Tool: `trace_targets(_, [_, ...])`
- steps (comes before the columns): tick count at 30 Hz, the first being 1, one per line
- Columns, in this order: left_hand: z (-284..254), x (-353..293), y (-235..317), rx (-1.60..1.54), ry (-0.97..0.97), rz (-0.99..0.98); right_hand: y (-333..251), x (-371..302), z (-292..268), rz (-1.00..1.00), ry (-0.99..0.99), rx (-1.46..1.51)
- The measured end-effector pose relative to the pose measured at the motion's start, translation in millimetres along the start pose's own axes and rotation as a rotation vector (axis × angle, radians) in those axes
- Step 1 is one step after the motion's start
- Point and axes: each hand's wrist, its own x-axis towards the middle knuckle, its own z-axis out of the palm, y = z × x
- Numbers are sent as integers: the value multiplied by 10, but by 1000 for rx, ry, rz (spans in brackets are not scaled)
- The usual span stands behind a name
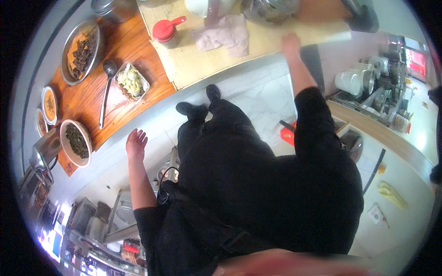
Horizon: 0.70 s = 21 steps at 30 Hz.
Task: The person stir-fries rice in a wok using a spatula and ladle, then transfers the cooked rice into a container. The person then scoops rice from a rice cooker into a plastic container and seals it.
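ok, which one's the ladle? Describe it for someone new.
Start at the orange wooden table on the left. Between the big metal bowl and the squarish tray lies the ladle, handle toward the near edge. Unlike those food-filled containers, it's a long, thin utensil with a round, dark head.

Glossy, grained wood across the countertop (131, 48); smooth, matt pale face on the cutting board (264, 39); rumpled cloth in the rag (223, 36); shiny red plastic on the jar lid (163, 30); polished metal in the ladle (105, 98) and the large bowl (95, 57); smooth veined tile on the floor (258, 85).
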Motion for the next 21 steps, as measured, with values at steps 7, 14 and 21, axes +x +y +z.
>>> trace_targets(7, [360, -647, -11, 215, 55, 5, 186, 207, 308, 745, -128, 344])
trace_targets(14, [809, -837, -42, 219, -10, 85, 159, -689, 235, 1336, -131, 1664])
trace_targets(21, [892, -406, 237, 301, 68, 166, -767, -1438, -1207, 301, -618, 1859])
